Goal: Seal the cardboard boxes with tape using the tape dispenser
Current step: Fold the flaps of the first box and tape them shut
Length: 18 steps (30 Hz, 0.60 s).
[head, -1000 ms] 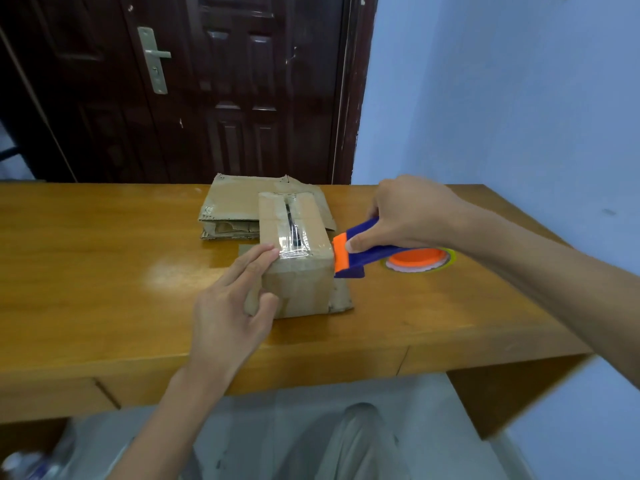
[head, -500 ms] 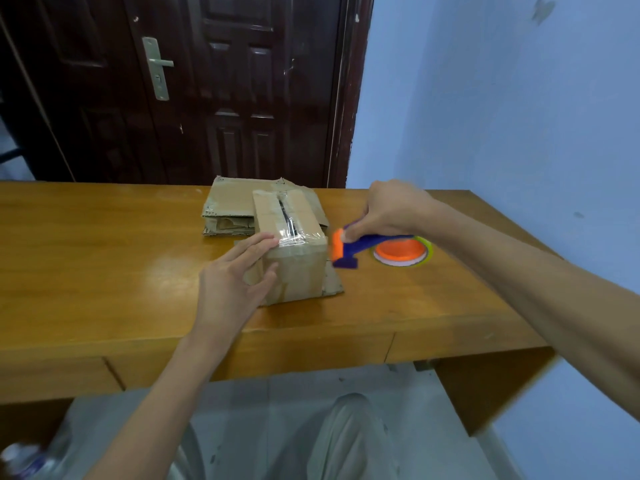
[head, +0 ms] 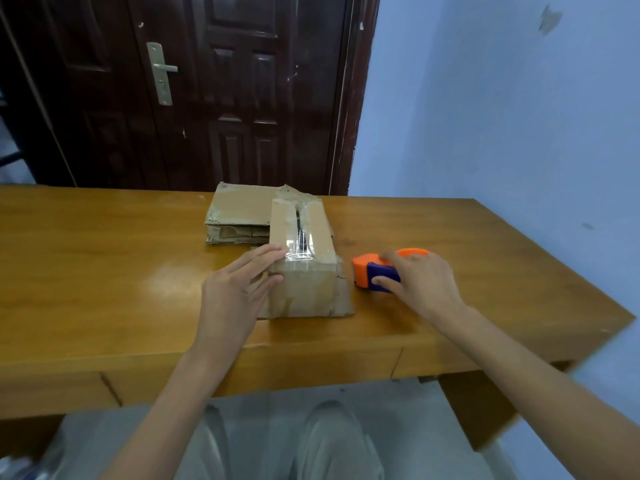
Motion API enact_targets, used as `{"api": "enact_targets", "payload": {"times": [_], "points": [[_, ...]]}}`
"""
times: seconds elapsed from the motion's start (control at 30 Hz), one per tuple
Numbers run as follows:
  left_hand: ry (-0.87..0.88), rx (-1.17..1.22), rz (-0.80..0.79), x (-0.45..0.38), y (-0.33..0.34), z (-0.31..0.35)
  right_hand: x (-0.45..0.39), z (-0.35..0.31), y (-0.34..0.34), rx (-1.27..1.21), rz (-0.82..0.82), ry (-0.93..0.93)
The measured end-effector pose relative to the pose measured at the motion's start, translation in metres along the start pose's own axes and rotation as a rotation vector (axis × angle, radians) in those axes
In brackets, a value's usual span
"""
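Orange tape dispenser under right hand, beside cardboard box

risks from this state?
1. Tape covers only the near end of the box; the top seam beyond gapes, so the flaps may spring up.
2. The left hand touches only the box's near-left corner, so it may slide when taped.
3. The right hand holds the dispenser loosely on the table; it could slip.

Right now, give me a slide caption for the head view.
Left hand steadies a small taped cardboard box on a wooden table while right hand grips an orange-and-blue tape dispenser beside it.
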<state>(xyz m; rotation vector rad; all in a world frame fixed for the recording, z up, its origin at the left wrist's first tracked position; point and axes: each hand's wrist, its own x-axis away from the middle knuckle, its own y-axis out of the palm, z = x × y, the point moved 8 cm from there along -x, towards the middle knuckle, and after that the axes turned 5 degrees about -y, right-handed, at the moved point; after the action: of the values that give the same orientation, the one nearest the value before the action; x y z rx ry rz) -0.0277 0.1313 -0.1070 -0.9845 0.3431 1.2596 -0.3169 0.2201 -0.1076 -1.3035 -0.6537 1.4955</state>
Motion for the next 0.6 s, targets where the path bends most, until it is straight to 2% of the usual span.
{"api": "enact_targets", "payload": {"times": [0.2,0.27,0.33,0.37,0.43,0.5,0.6], "points": [[-0.032,0.030,-0.002,-0.001,0.004,-0.010,0.022,0.010,0.033,-0.092,0.047,0.191],[-0.038,0.036,-0.005,-0.001,0.004,-0.011,0.028,-0.003,0.010,-0.170,0.189,0.219],[-0.047,0.032,-0.001,-0.001,0.004,-0.010,0.036,-0.027,-0.018,-0.471,0.346,0.245],[-0.045,0.034,0.003,0.000,0.004,-0.009,0.037,-0.041,-0.026,-0.684,0.364,0.262],[-0.035,0.026,0.009,0.000,0.004,-0.006,0.034,-0.076,-0.024,-1.044,0.262,0.284],[-0.035,0.011,0.017,0.000,0.005,-0.004,0.034,-0.104,-0.015,-1.178,0.183,0.291],[-0.039,-0.006,0.027,0.000,0.006,-0.004,0.033,-0.122,-0.003,-1.265,0.223,0.360]]}}
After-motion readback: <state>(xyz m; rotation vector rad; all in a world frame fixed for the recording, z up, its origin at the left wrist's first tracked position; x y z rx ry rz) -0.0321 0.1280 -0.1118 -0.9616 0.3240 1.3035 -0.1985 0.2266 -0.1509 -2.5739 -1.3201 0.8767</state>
